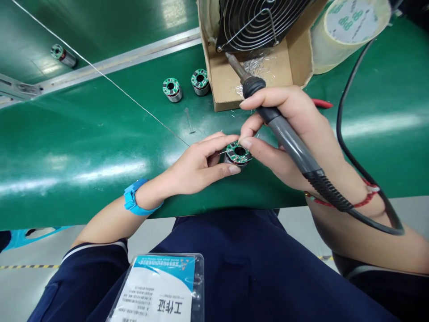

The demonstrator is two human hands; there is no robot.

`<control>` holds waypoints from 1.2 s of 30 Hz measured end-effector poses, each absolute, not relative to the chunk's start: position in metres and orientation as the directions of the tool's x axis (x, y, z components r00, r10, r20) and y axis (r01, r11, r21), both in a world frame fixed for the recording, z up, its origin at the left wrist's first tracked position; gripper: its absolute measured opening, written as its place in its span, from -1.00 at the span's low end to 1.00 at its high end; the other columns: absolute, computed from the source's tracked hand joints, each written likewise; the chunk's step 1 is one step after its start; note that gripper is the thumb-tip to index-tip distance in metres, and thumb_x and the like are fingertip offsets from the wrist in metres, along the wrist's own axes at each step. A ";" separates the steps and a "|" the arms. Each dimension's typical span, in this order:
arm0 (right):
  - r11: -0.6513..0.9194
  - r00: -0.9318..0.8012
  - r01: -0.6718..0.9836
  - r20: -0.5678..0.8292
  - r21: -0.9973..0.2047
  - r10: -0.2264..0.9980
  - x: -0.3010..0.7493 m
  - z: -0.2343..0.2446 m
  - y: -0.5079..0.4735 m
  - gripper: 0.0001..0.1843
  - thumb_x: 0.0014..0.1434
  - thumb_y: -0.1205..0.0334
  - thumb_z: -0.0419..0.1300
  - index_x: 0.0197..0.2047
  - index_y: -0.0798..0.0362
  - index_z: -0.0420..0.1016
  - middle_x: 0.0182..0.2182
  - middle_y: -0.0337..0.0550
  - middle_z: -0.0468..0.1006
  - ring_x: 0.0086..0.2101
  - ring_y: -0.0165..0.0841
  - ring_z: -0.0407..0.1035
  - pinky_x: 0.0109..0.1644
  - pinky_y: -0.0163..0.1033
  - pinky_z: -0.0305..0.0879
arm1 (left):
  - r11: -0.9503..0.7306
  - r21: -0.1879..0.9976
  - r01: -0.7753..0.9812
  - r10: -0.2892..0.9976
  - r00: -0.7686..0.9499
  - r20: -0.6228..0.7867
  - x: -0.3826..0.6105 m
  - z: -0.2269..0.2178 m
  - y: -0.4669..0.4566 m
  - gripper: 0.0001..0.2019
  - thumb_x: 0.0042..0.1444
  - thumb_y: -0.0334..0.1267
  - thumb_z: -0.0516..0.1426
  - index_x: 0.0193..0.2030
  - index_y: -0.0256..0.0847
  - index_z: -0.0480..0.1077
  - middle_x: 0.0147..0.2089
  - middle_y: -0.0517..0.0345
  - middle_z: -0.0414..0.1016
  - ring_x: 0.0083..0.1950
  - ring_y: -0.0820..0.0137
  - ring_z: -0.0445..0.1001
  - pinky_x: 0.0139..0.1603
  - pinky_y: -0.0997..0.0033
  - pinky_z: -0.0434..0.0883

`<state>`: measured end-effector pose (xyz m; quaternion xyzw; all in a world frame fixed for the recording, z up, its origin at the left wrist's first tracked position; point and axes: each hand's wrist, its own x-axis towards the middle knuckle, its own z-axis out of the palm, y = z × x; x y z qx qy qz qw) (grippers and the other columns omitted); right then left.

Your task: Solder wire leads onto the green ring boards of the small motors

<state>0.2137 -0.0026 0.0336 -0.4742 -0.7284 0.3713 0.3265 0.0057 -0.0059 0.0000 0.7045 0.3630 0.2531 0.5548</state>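
Between the fingers and thumb of my left hand [197,165] stands a small motor stator [238,153] with a round green circuit board on top. A thin strand of solder wire [134,100] runs from the upper left down to my left hand, and a short bright end shows by the board. My right hand [295,129] is closed on a soldering iron [291,141], whose tip [231,58] points up and away over the cardboard box. The thumb and fingertips of that hand also touch the board's far right edge.
Two more stators, one on the left [172,89] and one on the right [200,82], stand beyond my hands; another [63,55] lies farther left. A cardboard box [221,103] holds a fan [264,22] and wire clippings. At right are a tape roll [351,31], a red handle [322,103] and the iron's cable [342,98].
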 end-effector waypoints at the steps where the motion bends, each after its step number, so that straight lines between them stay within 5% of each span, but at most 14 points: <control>1: 0.279 -0.339 0.439 0.130 -0.854 0.932 0.213 0.034 -0.003 -0.63 0.22 0.30 0.24 0.05 -0.21 0.31 -0.25 -0.33 0.53 -0.25 -0.36 0.46 0.09 -0.13 0.44 | -0.122 0.966 0.229 0.793 0.607 -0.044 0.006 0.000 -0.006 -0.58 0.22 -0.07 0.26 0.19 -0.08 0.45 -0.28 0.21 0.24 -0.43 0.54 0.19 -0.48 0.52 0.22; 7: 0.274 -0.340 0.351 0.150 -0.896 0.928 0.212 0.030 -0.003 -0.52 0.14 0.45 0.22 0.05 -0.21 0.29 -0.32 -0.38 0.49 -0.29 -0.42 0.42 0.01 -0.23 0.47 | -0.108 0.972 0.210 0.792 0.609 -0.044 0.006 -0.003 -0.005 -0.58 0.21 -0.10 0.27 0.19 -0.07 0.44 -0.24 0.21 0.26 -0.44 0.56 0.19 -0.48 0.51 0.23; 12: 0.264 -0.302 0.314 0.168 -0.912 0.938 0.211 0.024 -0.002 -0.57 0.19 0.36 0.23 0.09 -0.18 0.32 -0.29 -0.36 0.52 -0.28 -0.41 0.45 -0.02 -0.20 0.51 | -0.119 0.976 0.183 0.795 0.607 -0.017 0.006 -0.004 -0.003 -0.61 0.21 -0.13 0.28 0.16 -0.09 0.45 -0.26 0.23 0.24 -0.45 0.58 0.17 -0.47 0.52 0.21; 16: 0.199 -0.246 0.286 0.129 -0.937 0.961 0.214 0.021 -0.007 -0.52 0.25 0.26 0.24 0.19 -0.19 0.28 -0.19 -0.33 0.56 -0.13 -0.39 0.53 0.15 -0.13 0.49 | -0.133 0.971 0.198 0.819 0.574 -0.005 0.006 -0.007 -0.002 -0.61 0.20 -0.09 0.30 0.13 -0.09 0.43 -0.27 0.25 0.25 -0.45 0.58 0.16 -0.45 0.50 0.20; 23: 0.249 -0.223 0.614 0.138 -0.749 0.965 0.205 0.006 -0.019 -0.29 0.11 -0.06 0.37 0.25 -0.03 0.31 -0.13 -0.07 0.54 -0.13 -0.10 0.48 0.03 0.18 0.46 | -0.285 0.826 0.486 0.899 0.436 0.054 0.015 -0.012 -0.005 -0.72 0.11 -0.36 0.24 -0.05 -0.18 0.33 -0.11 0.11 0.40 -0.18 0.41 0.34 -0.22 0.41 0.30; 26: 0.266 -0.249 0.728 0.117 -0.632 0.961 0.201 -0.006 -0.014 -0.39 0.15 0.06 0.31 0.24 -0.04 0.35 -0.13 -0.05 0.57 -0.12 -0.06 0.47 0.06 0.23 0.42 | -0.205 0.818 0.537 0.911 0.410 -0.041 0.015 -0.019 -0.002 -0.66 0.08 -0.42 0.19 0.01 -0.18 0.27 -0.06 0.11 0.35 -0.24 0.46 0.31 -0.25 0.42 0.29; 29: 0.336 -0.315 0.761 0.137 -0.554 0.939 0.204 -0.017 -0.005 -0.39 0.13 0.23 0.24 0.27 -0.03 0.34 -0.07 -0.05 0.58 -0.05 -0.06 0.45 0.11 0.24 0.39 | -0.049 0.913 0.406 0.918 0.378 -0.119 0.009 -0.030 0.005 -0.58 0.03 -0.48 0.12 0.05 -0.18 0.20 -0.07 0.12 0.31 -0.37 0.56 0.25 -0.34 0.46 0.30; 33: 0.466 -0.449 0.645 0.193 -0.606 0.872 0.217 -0.017 0.001 -0.42 0.20 0.27 0.15 0.30 -0.03 0.32 0.05 -0.05 0.60 0.05 -0.09 0.47 0.18 0.20 0.38 | 0.046 0.969 0.243 0.933 0.337 -0.129 0.002 -0.036 0.013 -0.70 0.02 -0.52 0.00 -0.10 -0.17 0.23 -0.28 0.24 0.27 -0.41 0.55 0.28 -0.42 0.50 0.30; 36: 0.435 -0.375 0.586 0.247 -0.684 0.893 0.225 -0.008 -0.008 -0.46 0.32 0.22 0.13 0.35 -0.10 0.32 0.10 -0.09 0.61 0.08 -0.21 0.51 0.24 0.07 0.40 | -0.090 0.943 0.320 0.947 0.320 -0.018 0.002 -0.030 0.012 -0.83 0.14 -0.49 -0.01 -0.20 -0.19 0.31 -0.33 0.23 0.30 -0.35 0.51 0.33 -0.33 0.46 0.36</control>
